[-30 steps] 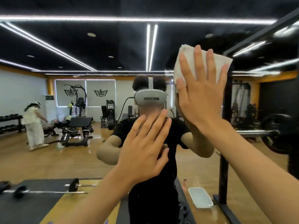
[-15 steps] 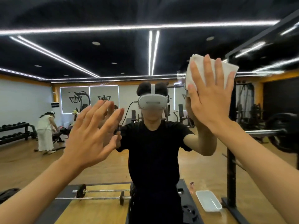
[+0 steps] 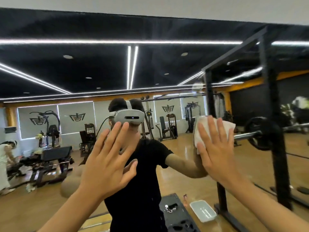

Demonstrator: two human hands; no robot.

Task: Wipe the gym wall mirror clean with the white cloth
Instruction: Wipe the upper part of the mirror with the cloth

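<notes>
The gym wall mirror [image 3: 175, 64] fills almost the whole view and reflects the room and a person in a black shirt. My right hand [image 3: 217, 149] lies flat with fingers spread, pressing the white cloth [image 3: 199, 131] against the glass right of centre. The folded cloth shows above and left of the fingers. My left hand [image 3: 108, 158] is raised in front of the mirror, palm forward, fingers straight and spread, holding nothing. Whether it touches the glass I cannot tell.
A black squat rack [image 3: 272, 131] with a loaded barbell [image 3: 260, 136] stands close on the right. Low in the mirror lie a white tray [image 3: 203, 212] and a black mat. Benches, machines and a person in white [image 3: 4, 158] show reflected at far left.
My right hand has slid the cloth down the glass from head height. My left hand moved from the left back toward the centre. The view tilted up, showing the mirror's top edge.
</notes>
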